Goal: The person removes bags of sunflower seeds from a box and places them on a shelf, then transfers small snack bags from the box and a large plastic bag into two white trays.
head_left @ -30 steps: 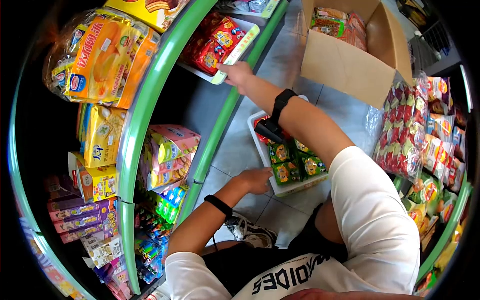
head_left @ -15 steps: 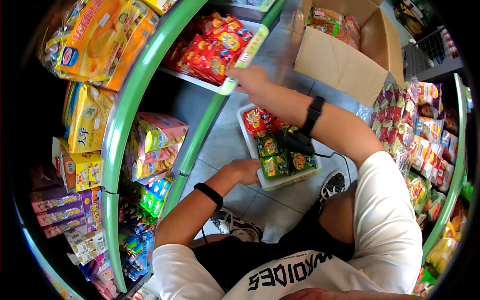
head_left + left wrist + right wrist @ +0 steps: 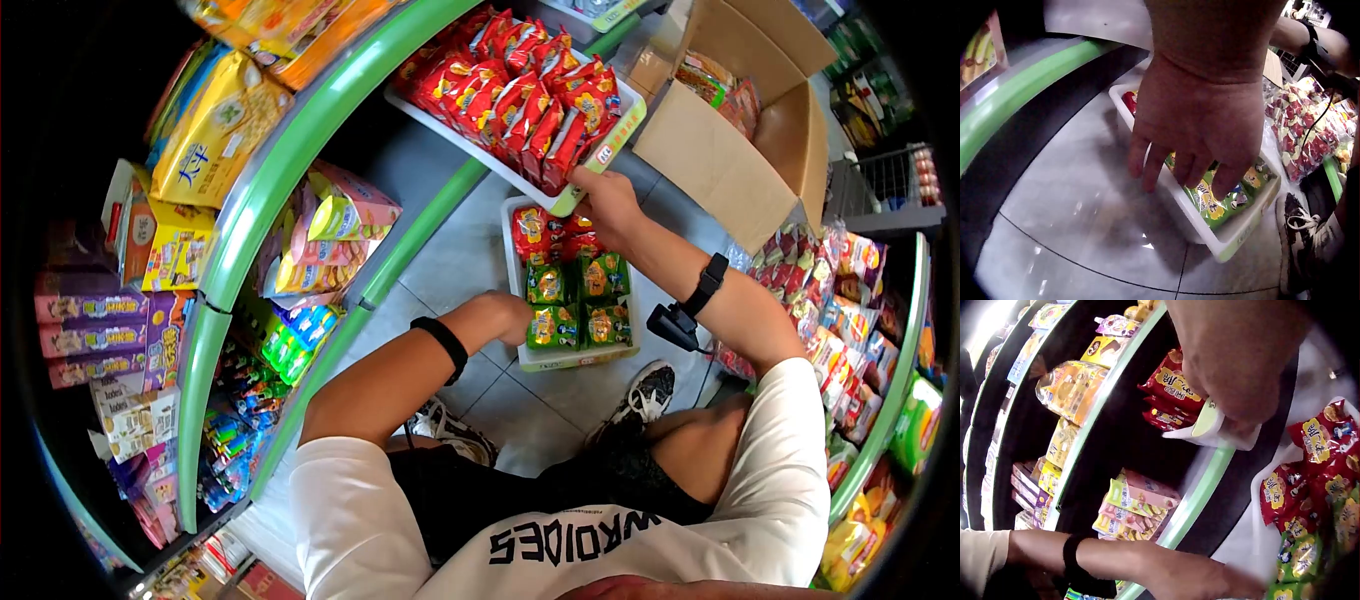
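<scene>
My right hand (image 3: 608, 203) grips the near corner of a white tray (image 3: 618, 143) with a pale green front strip. That tray juts out from the lower shelf, filled with red snack packets (image 3: 490, 95) standing in rows. Below it, a second white tray (image 3: 580, 360) sits on the floor, holding red packets (image 3: 540, 232) at its far end and green packets (image 3: 548, 327) nearer my body. At this tray's left rim is my left hand (image 3: 505, 318). The left wrist view shows that hand (image 3: 1200, 119) with fingers loosely extended over the rim, some outside it.
An open cardboard box (image 3: 715, 150) with packets inside stands at the back right. Bagged snacks (image 3: 790, 270) line the right shelf. Green-edged shelves (image 3: 270, 180) with biscuits and boxes rise at left. My shoes (image 3: 645, 395) flank the floor tray's near side.
The right hand has drawn the tray of red packets outward from the shelf, toward the right, exposing more rows. The left hand has stayed by the floor tray's left rim. The head view has shifted.
</scene>
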### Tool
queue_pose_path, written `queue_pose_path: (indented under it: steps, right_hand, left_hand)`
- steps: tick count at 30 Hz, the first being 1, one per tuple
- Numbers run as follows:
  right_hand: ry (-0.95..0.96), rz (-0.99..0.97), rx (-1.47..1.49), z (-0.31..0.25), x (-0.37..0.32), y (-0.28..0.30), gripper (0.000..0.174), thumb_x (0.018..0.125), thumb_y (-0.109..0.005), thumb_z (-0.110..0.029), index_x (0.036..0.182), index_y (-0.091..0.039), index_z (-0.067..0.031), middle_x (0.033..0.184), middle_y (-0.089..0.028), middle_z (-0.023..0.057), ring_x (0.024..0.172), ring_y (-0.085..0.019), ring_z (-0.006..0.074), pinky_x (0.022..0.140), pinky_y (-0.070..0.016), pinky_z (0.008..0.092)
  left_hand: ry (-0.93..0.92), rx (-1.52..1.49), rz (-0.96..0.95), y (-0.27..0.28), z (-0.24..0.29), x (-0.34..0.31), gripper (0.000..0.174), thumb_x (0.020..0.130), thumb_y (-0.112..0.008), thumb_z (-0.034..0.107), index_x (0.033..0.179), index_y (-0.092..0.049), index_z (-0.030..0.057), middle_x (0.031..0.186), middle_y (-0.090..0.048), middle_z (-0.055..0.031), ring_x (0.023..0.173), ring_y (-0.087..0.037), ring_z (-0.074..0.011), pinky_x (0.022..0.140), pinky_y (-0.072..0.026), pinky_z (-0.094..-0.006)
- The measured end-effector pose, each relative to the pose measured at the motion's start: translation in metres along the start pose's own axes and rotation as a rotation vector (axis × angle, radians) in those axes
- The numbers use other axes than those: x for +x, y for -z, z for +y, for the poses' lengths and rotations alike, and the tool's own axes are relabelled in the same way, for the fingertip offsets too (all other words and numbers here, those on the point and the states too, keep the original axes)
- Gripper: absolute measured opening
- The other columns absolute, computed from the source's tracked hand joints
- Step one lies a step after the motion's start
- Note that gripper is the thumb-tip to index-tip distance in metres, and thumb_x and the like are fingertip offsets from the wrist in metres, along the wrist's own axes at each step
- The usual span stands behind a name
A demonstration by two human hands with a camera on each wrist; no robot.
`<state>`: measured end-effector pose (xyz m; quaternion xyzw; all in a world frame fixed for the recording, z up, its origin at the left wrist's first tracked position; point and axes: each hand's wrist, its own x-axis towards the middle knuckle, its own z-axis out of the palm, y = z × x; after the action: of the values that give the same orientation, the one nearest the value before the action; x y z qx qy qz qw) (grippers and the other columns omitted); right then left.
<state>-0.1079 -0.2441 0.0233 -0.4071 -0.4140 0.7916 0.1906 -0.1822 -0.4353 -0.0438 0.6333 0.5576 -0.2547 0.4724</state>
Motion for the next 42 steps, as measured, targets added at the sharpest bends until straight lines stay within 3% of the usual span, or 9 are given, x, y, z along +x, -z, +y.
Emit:
queue_pose_path:
  steps: [8,12,14,17,24,28,30,35,42]
  right_hand:
    - [-0.047,-0.007,0.002,0.006,0.014,0.010,0.031,0.091,-0.063,-0.024,0.111,-0.063,0.0005,0.101,-0.069,0.0104,0.087,-0.069,0.0239,0.076,-0.0540,0.0380]
    - [-0.040,0.014,-0.057,-0.004,0.010,0.003,0.032,0.090,-0.064,-0.023,0.111,-0.063,0.0006,0.100,-0.069,0.0109,0.084,-0.068,0.0229,0.074,-0.0533,0.0370]
    - [0.000,0.034,-0.058,-0.006,0.012,0.000,0.032,0.089,-0.066,-0.022,0.111,-0.062,0.0007,0.100,-0.069,0.0110,0.083,-0.068,0.0228,0.074,-0.0532,0.0368]
    - [0.022,0.042,-0.061,-0.009,0.022,-0.007,0.033,0.087,-0.068,-0.021,0.113,-0.062,-0.0012,0.102,-0.069,0.0092,0.088,-0.067,0.0228,0.076,-0.0528,0.0385]
    - [0.155,0.100,-0.059,-0.022,0.060,-0.033,0.046,0.087,-0.073,-0.025,0.121,-0.060,0.0023,0.114,-0.068,0.0135,0.102,-0.067,0.0264,0.087,-0.0556,0.0432]
    - [0.199,0.177,-0.030,-0.028,0.097,-0.053,0.044,0.082,-0.078,-0.021,0.112,-0.064,0.0075,0.101,-0.071,0.0176,0.084,-0.073,0.0278,0.065,-0.0614,0.0391]
    - [0.156,0.140,-0.024,-0.035,0.105,-0.065,0.044,0.088,-0.073,-0.022,0.119,-0.059,0.0062,0.111,-0.069,0.0167,0.099,-0.070,0.0254,0.084,-0.0586,0.0400]
    - [0.183,0.015,0.027,-0.043,0.136,-0.079,0.036,0.091,-0.067,-0.017,0.119,-0.061,0.0049,0.112,-0.069,0.0156,0.099,-0.070,0.0269,0.086,-0.0564,0.0395]
    - [0.087,-0.114,0.247,-0.034,0.165,-0.066,0.041,0.094,-0.061,-0.015,0.129,-0.051,0.0042,0.123,-0.063,0.0195,0.110,-0.064,0.0325,0.097,-0.0499,0.0424]
  left_hand:
    - [0.031,-0.032,0.007,0.008,0.007,-0.009,0.030,0.082,-0.062,0.017,0.105,-0.072,-0.0006,0.108,-0.071,-0.0179,0.099,-0.069,-0.0340,0.081,-0.0550,-0.0476]
    - [0.059,0.034,-0.021,0.013,0.014,-0.018,0.027,0.079,-0.063,0.012,0.102,-0.076,0.0047,0.109,-0.073,-0.0136,0.099,-0.070,-0.0304,0.076,-0.0567,-0.0444]
    - [0.035,0.029,-0.033,0.017,0.015,-0.024,0.028,0.082,-0.061,0.013,0.103,-0.074,-0.0010,0.109,-0.072,-0.0183,0.099,-0.070,-0.0328,0.079,-0.0554,-0.0470]
    - [0.030,0.063,0.050,0.009,0.013,-0.020,0.028,0.077,-0.063,0.012,0.102,-0.076,0.0084,0.109,-0.073,-0.0124,0.098,-0.070,-0.0287,0.075,-0.0571,-0.0424]
    - [0.072,-0.027,0.056,0.005,0.010,-0.020,0.027,0.081,-0.063,0.013,0.103,-0.075,0.0033,0.112,-0.071,-0.0161,0.103,-0.069,-0.0324,0.081,-0.0563,-0.0430]
    - [-0.011,-0.057,0.032,-0.007,-0.003,-0.007,0.036,0.082,-0.063,0.016,0.114,-0.068,0.0020,0.111,-0.070,-0.0184,0.104,-0.067,-0.0354,0.086,-0.0543,-0.0468]
    - [-0.058,-0.141,0.111,-0.009,-0.004,-0.009,0.042,0.082,-0.064,0.018,0.121,-0.063,0.0031,0.113,-0.069,-0.0178,0.105,-0.065,-0.0376,0.089,-0.0531,-0.0468]
    - [-0.145,-0.154,0.103,-0.014,-0.010,-0.008,0.049,0.087,-0.067,0.021,0.132,-0.056,0.0038,0.138,-0.053,-0.0173,0.125,-0.054,-0.0354,0.103,-0.0462,-0.0437]
    - [-0.130,-0.254,0.072,-0.004,-0.008,-0.015,0.053,0.088,-0.066,0.020,0.136,-0.053,0.0016,0.144,-0.050,-0.0169,0.129,-0.051,-0.0356,0.107,-0.0441,-0.0433]
